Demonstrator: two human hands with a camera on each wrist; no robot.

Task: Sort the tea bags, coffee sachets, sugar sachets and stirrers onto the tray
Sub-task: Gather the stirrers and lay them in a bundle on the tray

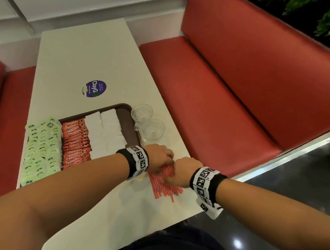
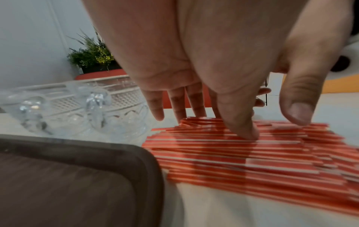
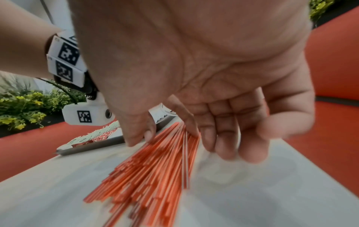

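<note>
A loose pile of red-and-white stirrers [image 1: 163,184] [image 2: 233,156] [image 3: 151,176] lies on the white table [image 1: 90,62], just right of the brown tray's [image 1: 124,108] near corner. My left hand [image 1: 168,163] [image 2: 209,122] rests on the pile's far end, fingers straight and one digit pressing down. My right hand [image 1: 172,175] [image 3: 174,135] has its thumb and curled fingers on either side of the bundle's end, squeezing it together. On the tray lie green tea bags [image 1: 41,150], red coffee sachets [image 1: 76,141] and white sugar sachets [image 1: 105,133] in rows.
Two clear glass cups [image 1: 141,112] [image 1: 153,129] [image 2: 77,107] stand right of the tray, just beyond my left hand. The tray's right strip [image 2: 58,184] is bare. A red bench [image 1: 216,103] runs along the table's right edge, close to the stirrers.
</note>
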